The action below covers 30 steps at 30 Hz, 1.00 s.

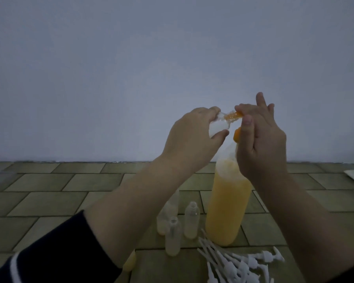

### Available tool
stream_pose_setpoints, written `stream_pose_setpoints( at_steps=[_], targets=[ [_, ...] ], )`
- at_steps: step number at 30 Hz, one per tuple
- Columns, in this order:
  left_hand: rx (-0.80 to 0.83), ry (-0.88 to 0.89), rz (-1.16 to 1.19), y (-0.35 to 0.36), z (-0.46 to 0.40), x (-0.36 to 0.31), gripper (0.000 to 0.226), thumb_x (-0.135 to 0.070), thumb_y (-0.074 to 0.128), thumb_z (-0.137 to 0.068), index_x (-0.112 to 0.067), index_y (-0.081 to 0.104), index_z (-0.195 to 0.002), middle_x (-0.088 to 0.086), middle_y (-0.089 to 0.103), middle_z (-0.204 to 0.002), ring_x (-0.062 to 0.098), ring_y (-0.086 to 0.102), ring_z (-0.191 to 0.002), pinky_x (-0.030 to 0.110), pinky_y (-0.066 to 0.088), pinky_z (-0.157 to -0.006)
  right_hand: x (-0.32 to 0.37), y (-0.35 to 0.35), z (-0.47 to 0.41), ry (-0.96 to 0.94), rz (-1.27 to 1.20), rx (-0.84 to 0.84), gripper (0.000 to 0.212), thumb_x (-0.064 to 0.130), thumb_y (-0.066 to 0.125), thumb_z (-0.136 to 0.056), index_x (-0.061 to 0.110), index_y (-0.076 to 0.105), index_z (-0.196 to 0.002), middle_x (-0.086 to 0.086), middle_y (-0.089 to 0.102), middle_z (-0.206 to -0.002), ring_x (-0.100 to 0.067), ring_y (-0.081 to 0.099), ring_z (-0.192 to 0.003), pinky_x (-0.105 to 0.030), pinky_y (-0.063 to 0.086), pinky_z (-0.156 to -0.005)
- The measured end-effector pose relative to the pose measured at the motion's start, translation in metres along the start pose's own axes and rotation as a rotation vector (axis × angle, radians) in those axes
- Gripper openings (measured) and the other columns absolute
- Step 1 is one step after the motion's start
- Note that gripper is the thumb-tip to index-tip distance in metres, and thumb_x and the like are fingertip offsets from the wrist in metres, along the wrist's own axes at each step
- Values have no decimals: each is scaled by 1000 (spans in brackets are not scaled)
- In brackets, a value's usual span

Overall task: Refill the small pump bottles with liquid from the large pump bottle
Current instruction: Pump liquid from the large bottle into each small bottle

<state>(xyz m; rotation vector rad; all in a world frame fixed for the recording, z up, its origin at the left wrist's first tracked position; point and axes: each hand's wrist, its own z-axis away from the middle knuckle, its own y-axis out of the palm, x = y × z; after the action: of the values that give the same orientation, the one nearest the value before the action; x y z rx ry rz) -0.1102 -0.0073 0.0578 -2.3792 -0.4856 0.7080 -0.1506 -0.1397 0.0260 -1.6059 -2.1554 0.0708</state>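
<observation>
Tall large pump bottle [228, 205] of orange liquid upright on the tiled floor [49, 201], steady for pumping. Right hand [260, 139] over its orange pump head [237, 136], fingers partly spread, apparently pressing. Left hand [192, 135] clenched on a tilted small bottle [78, 127], mouth at the nozzle to catch liquid. Open small bottles [173, 235] and loose white pumps [239, 260] waiting alongside.

your left hand [189, 130] tilts a small clear bottle [78, 124] mouth-first against the orange nozzle [238, 135] of the large orange-filled pump bottle [227, 209], your right hand [260, 139] over its pump, three empty bottles [173, 235] and loose white pumps [239, 262] below.
</observation>
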Motion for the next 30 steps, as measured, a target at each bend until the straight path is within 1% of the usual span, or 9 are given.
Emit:
stream_pose_setpoints(
  at_steps=[2, 5, 10, 14, 17, 21, 24, 27, 30],
  targets=[
    [3, -2, -17, 6, 4, 2, 48, -38, 58, -89, -19, 50, -132, -3, 60, -124, 12, 58, -104, 24, 45, -89, -3, 7, 5, 20, -19, -15, 47, 24, 24, -99, 0, 62, -114, -12, 62, -122, -19, 31, -138, -29, 12, -118],
    [18, 4, -31, 8, 5, 6, 48, -38, 57, -90, -19, 49, -132, -3, 60, -123, 13, 57, -104, 26, 46, -89, -6, 6, 6, -21, 42, 41, 47, 26, 25, -100, 0, 61, -115, -14, 62, -122, -24, 30, -139, -31, 8, -119],
    [1, 25, -24, -2, -5, 4, 47, -39, 58, -89, -20, 50, -132, -4, 60, -122, 13, 56, -104, 27, 47, -90, -1, -7, -8, -77, 110, 102, 60, 41, 16, -99, 3, 56, -125, -13, 55, -132, -15, 22, -139, -23, 0, -117],
    [17, 10, -9, 1, -2, 6, 48, -39, 59, -89, -21, 50, -133, -4, 59, -126, 12, 56, -107, 23, 42, -90, -4, 0, 0, -55, 79, 53, 53, 34, 21, -100, 3, 58, -122, -12, 57, -130, -19, 27, -140, -27, 5, -118],
    [43, 14, -33, 5, 4, 5, 49, -38, 59, -89, -20, 49, -133, -2, 59, -127, 13, 56, -107, 20, 40, -88, -6, 1, 7, -9, 39, 73, 52, 30, 21, -99, 3, 60, -120, -12, 59, -128, -17, 29, -139, -30, 6, -119],
    [48, 2, -18, -4, 1, 3, 46, -39, 59, -88, -21, 52, -130, -3, 61, -120, 13, 57, -101, 24, 45, -85, 0, -8, -1, -69, 90, 119, 57, 36, 17, -99, 4, 59, -123, -12, 57, -130, -12, 25, -138, -25, 2, -117],
    [17, 9, -16, -8, -4, 2, 45, -39, 59, -88, -22, 52, -129, -5, 61, -120, 11, 57, -101, 20, 42, -82, 3, -7, -7, -83, 104, 75, 58, 37, 16, -99, 3, 58, -123, -12, 56, -132, -12, 22, -138, -23, 1, -117],
    [25, 11, 0, -1, -3, 1, 46, -38, 59, -89, -22, 51, -131, -4, 60, -123, 10, 56, -103, 18, 41, -83, -3, -1, 0, -82, 67, 1, 53, 29, 20, -100, 0, 59, -120, -14, 58, -127, -20, 28, -139, -30, 8, -119],
    [42, 11, -11, 5, 0, 3, 46, -37, 59, -89, -20, 52, -131, -3, 61, -121, 11, 57, -101, 18, 41, -82, -8, 7, 7, -36, 34, -9, 48, 23, 23, -99, -1, 61, -116, -14, 60, -125, -18, 30, -138, -27, 10, -118]
  ],
)
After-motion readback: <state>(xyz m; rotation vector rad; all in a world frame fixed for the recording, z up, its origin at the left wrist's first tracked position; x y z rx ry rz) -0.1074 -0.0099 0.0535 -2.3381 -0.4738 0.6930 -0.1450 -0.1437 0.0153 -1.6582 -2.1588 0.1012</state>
